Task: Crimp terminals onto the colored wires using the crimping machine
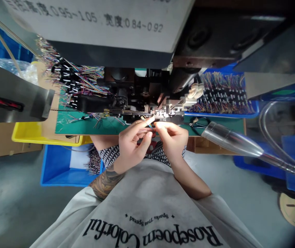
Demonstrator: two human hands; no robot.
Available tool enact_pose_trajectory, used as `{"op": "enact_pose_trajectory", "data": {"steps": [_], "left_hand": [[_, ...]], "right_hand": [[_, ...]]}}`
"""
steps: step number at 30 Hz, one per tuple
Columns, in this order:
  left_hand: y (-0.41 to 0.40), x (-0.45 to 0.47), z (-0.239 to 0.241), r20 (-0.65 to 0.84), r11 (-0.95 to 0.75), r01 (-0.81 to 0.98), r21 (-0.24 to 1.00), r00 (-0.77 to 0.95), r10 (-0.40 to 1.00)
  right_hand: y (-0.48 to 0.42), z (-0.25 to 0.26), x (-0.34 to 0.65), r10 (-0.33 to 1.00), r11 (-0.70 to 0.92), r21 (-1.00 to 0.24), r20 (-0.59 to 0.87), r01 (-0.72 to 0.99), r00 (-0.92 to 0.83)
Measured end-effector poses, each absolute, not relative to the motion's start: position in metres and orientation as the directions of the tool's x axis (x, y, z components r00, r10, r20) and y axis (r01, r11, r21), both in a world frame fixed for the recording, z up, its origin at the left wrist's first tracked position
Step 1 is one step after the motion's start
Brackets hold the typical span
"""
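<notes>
Close together at the front of a crimping machine are both my hands. A small bundle of thin coloured wires fans out between them, with yellow, blue and white strands showing. My left hand grips this bundle, index finger stretched toward the machine's lit working point and thumb bent below. Thumb and index finger pinched, my right hand holds wire ends at the bundle's right side. The fingertips partly hide the wires. A chain-like terminal strip runs into the machine from the left.
Wire bundles with black sleeves pile up at left; more fill a blue tray at right. Scissors-like cutters lie on the green mat near a clear nozzle. Yellow and blue bins stand lower left.
</notes>
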State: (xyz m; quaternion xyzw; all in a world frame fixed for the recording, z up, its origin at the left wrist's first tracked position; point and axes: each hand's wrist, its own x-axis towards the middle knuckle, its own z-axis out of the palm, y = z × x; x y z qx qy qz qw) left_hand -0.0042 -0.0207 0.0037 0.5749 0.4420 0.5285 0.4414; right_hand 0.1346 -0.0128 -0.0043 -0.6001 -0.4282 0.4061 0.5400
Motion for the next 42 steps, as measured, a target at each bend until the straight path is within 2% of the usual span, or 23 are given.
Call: {"op": "enact_pose_trajectory", "data": {"steps": [5,10,14,17,23,29,38,42], "left_hand": [[-0.023,-0.010,0.004,0.187,-0.194,0.057,0.979,0.100,0.977],[-0.026,-0.016,0.003,0.156,-0.174,0.086,0.981,0.183,0.971],[-0.027,-0.013,0.004,0.111,-0.102,-0.059,0.993,0.175,0.978],[-0.028,-0.009,0.004,0.110,-0.091,-0.104,0.990,0.188,0.976],[-0.028,-0.007,0.004,0.115,-0.100,-0.085,0.991,0.199,0.973],[-0.027,-0.009,0.007,0.031,-0.024,-0.035,0.999,0.232,0.972],[-0.026,-0.011,0.012,-0.054,0.066,-0.040,0.997,0.260,0.964],[-0.027,-0.011,0.014,-0.043,0.063,-0.069,0.996,0.270,0.962]], "right_hand": [[-0.022,0.000,0.143,0.993,-0.007,-0.989,0.011,0.146,0.119],[-0.022,-0.005,0.150,0.997,-0.076,-0.995,-0.076,0.057,0.005],[-0.023,-0.008,0.152,0.992,-0.128,-0.991,-0.128,-0.049,0.006],[-0.023,-0.006,0.152,0.987,-0.159,-0.980,-0.158,-0.123,-0.017],[-0.022,-0.003,0.155,0.989,-0.145,-0.985,-0.147,-0.097,0.013],[-0.021,-0.001,0.158,0.993,-0.110,-0.988,-0.114,-0.107,0.030],[-0.018,0.004,0.160,0.991,-0.101,-0.987,-0.112,-0.126,0.079],[-0.019,0.006,0.159,0.993,-0.090,-0.983,-0.101,-0.159,0.062]]}}
